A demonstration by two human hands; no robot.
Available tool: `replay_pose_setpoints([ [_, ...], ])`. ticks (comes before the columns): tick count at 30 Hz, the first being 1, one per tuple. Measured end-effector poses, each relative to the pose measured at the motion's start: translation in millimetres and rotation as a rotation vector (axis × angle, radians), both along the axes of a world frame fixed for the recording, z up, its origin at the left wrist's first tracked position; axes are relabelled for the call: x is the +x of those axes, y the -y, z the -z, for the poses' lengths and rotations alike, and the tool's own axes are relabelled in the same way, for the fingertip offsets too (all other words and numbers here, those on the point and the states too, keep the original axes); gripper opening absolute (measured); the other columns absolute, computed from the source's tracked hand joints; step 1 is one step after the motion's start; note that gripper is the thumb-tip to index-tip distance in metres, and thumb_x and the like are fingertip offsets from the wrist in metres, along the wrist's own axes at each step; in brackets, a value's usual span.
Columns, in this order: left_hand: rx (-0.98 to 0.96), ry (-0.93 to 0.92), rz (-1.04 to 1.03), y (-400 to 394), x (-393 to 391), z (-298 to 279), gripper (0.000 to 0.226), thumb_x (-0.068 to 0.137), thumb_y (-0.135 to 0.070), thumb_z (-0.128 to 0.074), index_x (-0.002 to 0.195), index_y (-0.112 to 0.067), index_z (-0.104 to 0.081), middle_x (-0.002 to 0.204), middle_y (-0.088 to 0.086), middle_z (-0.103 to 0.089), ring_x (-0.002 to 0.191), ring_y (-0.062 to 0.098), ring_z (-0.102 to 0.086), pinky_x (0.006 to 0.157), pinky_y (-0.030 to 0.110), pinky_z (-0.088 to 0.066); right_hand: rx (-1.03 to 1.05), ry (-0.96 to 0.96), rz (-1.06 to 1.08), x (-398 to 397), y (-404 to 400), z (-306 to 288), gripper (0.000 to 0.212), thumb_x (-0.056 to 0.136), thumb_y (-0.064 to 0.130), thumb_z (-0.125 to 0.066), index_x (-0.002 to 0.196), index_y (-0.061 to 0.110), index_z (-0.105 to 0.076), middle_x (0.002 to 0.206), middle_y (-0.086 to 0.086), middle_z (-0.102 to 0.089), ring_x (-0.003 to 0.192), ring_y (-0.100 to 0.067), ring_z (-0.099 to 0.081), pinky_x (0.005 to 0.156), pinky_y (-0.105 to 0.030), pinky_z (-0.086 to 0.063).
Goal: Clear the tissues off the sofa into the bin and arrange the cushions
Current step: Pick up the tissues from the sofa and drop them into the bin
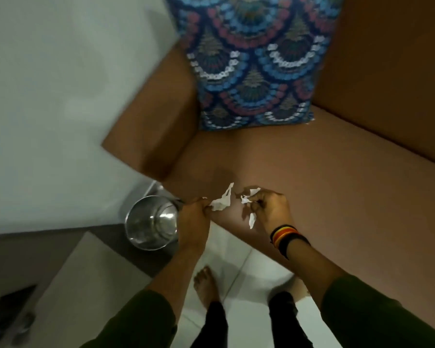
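Note:
My left hand (195,217) is closed on a crumpled white tissue (222,200) just above the front edge of the brown sofa (324,197). Beside it, my right hand (270,209) grips more white tissue scraps (250,205), with one piece hanging below the fingers. A shiny round metal bin (150,226) stands on the floor just left of my left hand, by the sofa's armrest (151,121). A blue, pink and white patterned cushion (254,61) leans upright in the sofa's back corner.
A white wall rises to the left. A low pale ledge or table (68,285) with dark items sits at lower left. White floor tiles and my bare foot (206,285) are below the hands.

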State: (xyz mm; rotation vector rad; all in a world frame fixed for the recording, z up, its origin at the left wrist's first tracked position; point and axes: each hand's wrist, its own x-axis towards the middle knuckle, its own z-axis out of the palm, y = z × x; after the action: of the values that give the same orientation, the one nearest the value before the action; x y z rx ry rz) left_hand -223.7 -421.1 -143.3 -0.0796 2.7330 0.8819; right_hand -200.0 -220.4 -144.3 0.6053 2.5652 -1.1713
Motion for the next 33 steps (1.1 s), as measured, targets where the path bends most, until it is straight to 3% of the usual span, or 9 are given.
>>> replay_pose_setpoints([
  [3, -0.099, 0.033, -0.128, 86.4, -8.1, 11.8, 0.019, 0.101, -0.021, -0.063, 0.103, -0.01, -0.079, 0.1, 0.01, -0.08, 0.092, 0.027, -0.075, 0.081, 0.033, -0.059, -0.022, 0.012, -0.133, -29.7, 87.2, 13.6, 0.023, 0.086, -0.001, -0.067, 0.096, 0.014, -0.081, 0.12, 0.005, -0.074, 0.105, -0.016, -0.072, 0.104, -0.028, -0.053],
  [9, -0.071, 0.198, -0.43, 201.9, -6.9, 64.5, 0.018, 0.095, -0.017, -0.072, 0.109, -0.008, -0.077, 0.112, 0.016, -0.077, 0.107, 0.033, -0.072, 0.085, 0.034, -0.054, -0.05, 0.146, -0.348, -58.7, 231.6, 62.2, 0.02, 0.089, 0.006, -0.065, 0.099, 0.01, -0.082, 0.105, -0.009, -0.079, 0.097, -0.025, -0.074, 0.093, -0.017, -0.05],
  [13, -0.037, 0.23, -0.496, 225.9, -4.2, 110.0, 0.016, 0.094, -0.013, -0.074, 0.106, -0.002, -0.076, 0.111, 0.018, -0.076, 0.106, 0.031, -0.073, 0.078, 0.025, -0.048, -0.076, 0.219, -0.423, -67.3, 287.7, 108.9, 0.021, 0.091, 0.006, -0.063, 0.103, 0.009, -0.08, 0.108, -0.015, -0.077, 0.104, -0.033, -0.071, 0.098, -0.039, -0.056],
  [16, -0.026, 0.304, -0.524, 233.3, -1.1, 141.5, 0.019, 0.098, -0.015, -0.067, 0.108, 0.001, -0.075, 0.11, 0.019, -0.077, 0.105, 0.031, -0.074, 0.081, 0.027, -0.053, -0.045, 0.263, -0.46, -69.0, 309.6, 142.5, 0.023, 0.094, 0.008, -0.06, 0.11, 0.009, -0.077, 0.115, -0.016, -0.074, 0.11, -0.034, -0.068, 0.101, -0.036, -0.053],
  [20, -0.043, 0.371, -0.485, 236.0, 9.0, 152.3, 0.023, 0.103, -0.013, -0.056, 0.112, 0.002, -0.071, 0.114, 0.024, -0.074, 0.108, 0.037, -0.072, 0.087, 0.034, -0.056, -0.012, 0.336, -0.468, -57.6, 308.2, 156.7, 0.04, 0.098, 0.013, -0.054, 0.137, 0.02, -0.06, 0.134, -0.014, -0.064, 0.123, -0.036, -0.061, 0.105, -0.04, -0.048],
  [24, 0.035, 0.329, -0.451, 226.0, 19.6, 128.6, 0.023, 0.104, -0.013, -0.054, 0.117, -0.003, -0.07, 0.118, 0.021, -0.072, 0.114, 0.035, -0.07, 0.092, 0.035, -0.055, 0.023, 0.213, -0.499, -32.9, 276.3, 121.3, 0.046, 0.097, 0.012, -0.052, 0.143, 0.022, -0.053, 0.139, -0.011, -0.062, 0.123, -0.034, -0.062, 0.106, -0.042, -0.051],
  [26, 0.06, 0.271, -0.359, 212.5, 21.2, 108.6, 0.031, 0.107, -0.021, -0.051, 0.133, -0.009, -0.063, 0.13, 0.018, -0.068, 0.124, 0.034, -0.065, 0.095, 0.033, -0.054, 0.107, 0.12, -0.527, -21.4, 253.4, 96.8, 0.052, 0.097, 0.011, -0.055, 0.147, 0.022, -0.047, 0.15, -0.006, -0.053, 0.129, -0.029, -0.058, 0.106, -0.039, -0.052],
  [29, 0.005, 0.149, -0.135, 180.7, 14.1, 73.7, 0.052, 0.11, -0.034, -0.042, 0.159, -0.019, -0.037, 0.161, 0.011, -0.045, 0.148, 0.032, -0.042, 0.116, 0.045, -0.045, 0.255, -0.053, -0.51, -15.5, 214.8, 58.4, 0.06, 0.097, 0.012, -0.055, 0.154, 0.016, -0.035, 0.166, -0.009, -0.025, 0.151, -0.028, -0.03, 0.12, -0.044, -0.037],
  [33, 0.011, -0.033, 0.092, 117.6, -17.5, 31.7, 0.056, 0.11, -0.035, -0.043, 0.161, -0.016, -0.032, 0.168, 0.006, -0.034, 0.156, 0.021, -0.031, 0.126, 0.034, -0.028, 0.341, -0.136, -0.347, -28.5, 149.1, 14.7, 0.071, 0.098, 0.021, -0.05, 0.16, 0.016, -0.016, 0.169, -0.012, -0.004, 0.157, -0.031, -0.003, 0.126, -0.052, -0.012],
])
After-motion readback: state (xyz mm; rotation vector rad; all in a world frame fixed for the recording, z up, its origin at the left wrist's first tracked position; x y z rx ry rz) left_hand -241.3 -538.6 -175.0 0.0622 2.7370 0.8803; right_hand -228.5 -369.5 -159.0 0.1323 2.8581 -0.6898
